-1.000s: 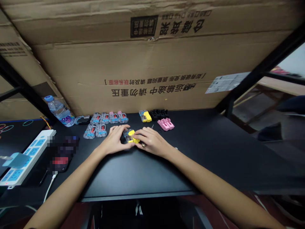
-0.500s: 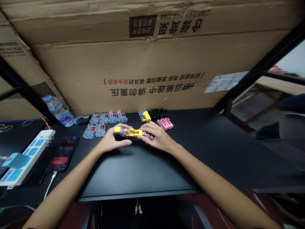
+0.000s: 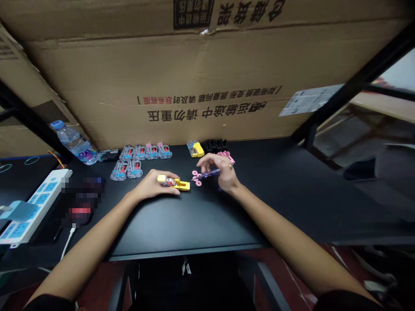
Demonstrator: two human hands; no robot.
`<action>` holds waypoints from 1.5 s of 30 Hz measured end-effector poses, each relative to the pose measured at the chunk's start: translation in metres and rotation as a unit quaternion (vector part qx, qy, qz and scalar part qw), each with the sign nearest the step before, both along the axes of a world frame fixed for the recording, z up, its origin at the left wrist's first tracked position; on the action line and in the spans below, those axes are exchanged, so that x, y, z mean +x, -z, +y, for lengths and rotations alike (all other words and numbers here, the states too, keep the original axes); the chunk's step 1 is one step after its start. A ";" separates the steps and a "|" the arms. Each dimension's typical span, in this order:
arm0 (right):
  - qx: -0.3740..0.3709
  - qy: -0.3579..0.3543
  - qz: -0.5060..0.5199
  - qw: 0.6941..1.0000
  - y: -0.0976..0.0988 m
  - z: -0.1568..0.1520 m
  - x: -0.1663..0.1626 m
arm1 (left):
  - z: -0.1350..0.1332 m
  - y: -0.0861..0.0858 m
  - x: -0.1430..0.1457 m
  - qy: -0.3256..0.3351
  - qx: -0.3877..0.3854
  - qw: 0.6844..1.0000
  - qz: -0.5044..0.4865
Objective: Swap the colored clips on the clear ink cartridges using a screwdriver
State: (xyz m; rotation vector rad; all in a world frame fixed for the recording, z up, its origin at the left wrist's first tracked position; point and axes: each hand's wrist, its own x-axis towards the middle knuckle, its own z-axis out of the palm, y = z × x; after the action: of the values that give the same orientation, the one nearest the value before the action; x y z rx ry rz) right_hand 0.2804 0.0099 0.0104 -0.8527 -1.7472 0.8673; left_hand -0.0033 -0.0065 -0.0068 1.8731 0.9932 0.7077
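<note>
My left hand [image 3: 149, 185] is closed on a small device of clear plastic with yellow ends [image 3: 183, 185], held low over the black table. Its yellow open-channelled end points right. In my right hand [image 3: 227, 172] is a small screwdriver [image 3: 210, 173] with a see-through purple handle. The thin tip points left, just above several small pink rings [image 3: 198, 183] that lie on the table between my hands. Behind my right fingers, pink plastic parts [image 3: 231, 157] are partly hidden.
Several clear devices with red and blue bits [image 3: 134, 168] stand in two rows at the back left. A yellow one [image 3: 196, 149] and black plastic parts [image 3: 214, 145] lie by the cardboard [image 3: 207, 69]. A bottle [image 3: 76, 142], power strip [image 3: 35, 203] and phone [image 3: 84, 201] are at left.
My right hand has let go of the yellow end and moved right and up; a screwdriver now shows in it. My left hand still holds the device. The view has tilted slightly down.
</note>
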 end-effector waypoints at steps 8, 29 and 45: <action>-0.172 -0.075 0.024 0.982 -0.008 -0.010 -0.015 | 0.001 0.002 0.000 0.012 -0.003 1.000 -0.005; -0.143 -0.069 -0.027 0.987 -0.006 -0.013 -0.018 | -0.003 0.000 0.004 0.015 -0.041 0.999 -0.027; -0.123 -0.088 -0.039 0.988 -0.009 -0.015 -0.020 | 0.001 0.001 0.005 0.013 -0.058 0.997 -0.044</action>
State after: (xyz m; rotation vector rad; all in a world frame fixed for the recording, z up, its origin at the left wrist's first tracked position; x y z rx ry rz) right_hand 0.2608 -0.0052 0.0196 -0.9122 -1.8290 1.2011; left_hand 0.0013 -0.0056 -0.0082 1.7365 0.9333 0.6956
